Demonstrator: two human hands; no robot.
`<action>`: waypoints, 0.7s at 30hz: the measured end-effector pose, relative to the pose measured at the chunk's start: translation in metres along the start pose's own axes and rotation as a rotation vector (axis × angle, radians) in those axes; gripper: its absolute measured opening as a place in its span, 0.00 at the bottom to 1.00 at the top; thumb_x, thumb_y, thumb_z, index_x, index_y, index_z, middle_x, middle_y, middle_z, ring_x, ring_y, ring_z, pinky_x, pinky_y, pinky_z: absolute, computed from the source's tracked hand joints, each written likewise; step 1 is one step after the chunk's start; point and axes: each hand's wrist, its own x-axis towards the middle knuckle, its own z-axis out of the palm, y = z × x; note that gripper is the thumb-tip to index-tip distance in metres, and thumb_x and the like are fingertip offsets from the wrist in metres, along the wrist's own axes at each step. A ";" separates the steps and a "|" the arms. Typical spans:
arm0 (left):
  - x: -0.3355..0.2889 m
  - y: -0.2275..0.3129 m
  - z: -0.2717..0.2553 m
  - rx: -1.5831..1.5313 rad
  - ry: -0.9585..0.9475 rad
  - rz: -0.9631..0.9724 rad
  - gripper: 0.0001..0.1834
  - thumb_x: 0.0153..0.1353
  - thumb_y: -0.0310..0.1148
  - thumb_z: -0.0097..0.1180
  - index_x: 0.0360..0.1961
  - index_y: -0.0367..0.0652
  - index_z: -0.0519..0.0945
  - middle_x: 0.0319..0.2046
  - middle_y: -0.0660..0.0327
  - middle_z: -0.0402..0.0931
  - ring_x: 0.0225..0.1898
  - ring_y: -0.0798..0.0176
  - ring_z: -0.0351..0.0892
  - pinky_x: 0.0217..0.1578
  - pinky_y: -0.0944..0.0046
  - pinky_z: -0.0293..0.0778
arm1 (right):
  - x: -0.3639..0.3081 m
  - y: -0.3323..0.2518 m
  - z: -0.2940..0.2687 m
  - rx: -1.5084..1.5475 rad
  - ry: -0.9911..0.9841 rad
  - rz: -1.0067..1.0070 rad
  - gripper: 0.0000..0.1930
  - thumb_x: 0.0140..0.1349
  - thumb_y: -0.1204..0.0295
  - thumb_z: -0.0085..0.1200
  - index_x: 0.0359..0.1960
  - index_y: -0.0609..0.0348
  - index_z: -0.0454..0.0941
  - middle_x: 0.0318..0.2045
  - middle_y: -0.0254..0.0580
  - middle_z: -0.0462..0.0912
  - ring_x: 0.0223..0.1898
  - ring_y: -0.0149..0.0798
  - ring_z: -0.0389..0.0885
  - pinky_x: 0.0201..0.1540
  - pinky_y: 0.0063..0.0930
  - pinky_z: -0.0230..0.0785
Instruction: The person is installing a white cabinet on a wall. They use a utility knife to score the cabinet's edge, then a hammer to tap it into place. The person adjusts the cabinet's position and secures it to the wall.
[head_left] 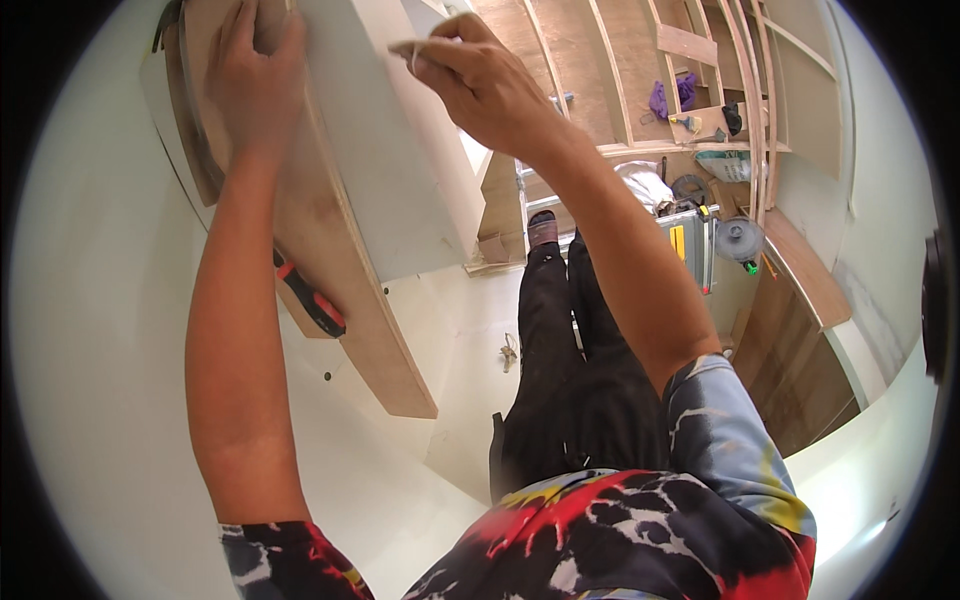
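Observation:
My left hand (255,85) rests on a long plywood board (335,250) at the upper left, fingers apart and slightly blurred; the picture's top edge cuts off the fingertips. To its right, my right hand (490,90) is raised beside a pale grey panel (390,150). Its thumb and fingers pinch a small, thin, pale piece (405,47), too small to name surely. Below my left hand, a red-and-black tool handle (318,302), like a screwdriver's, lies along the board, its far end hidden by my forearm.
Beyond my legs stands an open timber frame (620,75) with purple cloth (672,93) near it. A tool case with a yellow mark (677,242) and a grey round lid (739,240) are on the right. Wooden panels (800,360) line the right side.

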 end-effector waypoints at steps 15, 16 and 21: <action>0.008 -0.012 -0.003 -0.024 -0.067 -0.021 0.37 0.64 0.55 0.58 0.65 0.37 0.76 0.64 0.46 0.75 0.66 0.45 0.72 0.66 0.55 0.66 | 0.030 -0.004 0.019 -0.124 -0.009 -0.143 0.08 0.64 0.70 0.56 0.35 0.61 0.85 0.39 0.52 0.86 0.39 0.55 0.86 0.43 0.49 0.78; 0.007 -0.009 -0.004 -0.010 -0.088 -0.063 0.37 0.63 0.53 0.59 0.64 0.35 0.76 0.65 0.46 0.74 0.68 0.45 0.70 0.68 0.55 0.65 | 0.026 -0.003 0.019 -0.163 -0.061 -0.128 0.09 0.65 0.71 0.55 0.35 0.61 0.85 0.39 0.53 0.86 0.40 0.55 0.87 0.44 0.49 0.78; 0.008 0.002 -0.008 0.020 -0.107 -0.042 0.38 0.65 0.54 0.56 0.66 0.35 0.74 0.66 0.45 0.72 0.69 0.46 0.69 0.69 0.57 0.63 | -0.054 -0.015 0.017 -0.261 -0.005 -0.226 0.06 0.57 0.74 0.54 0.33 0.54 0.83 0.35 0.42 0.83 0.39 0.45 0.86 0.39 0.40 0.79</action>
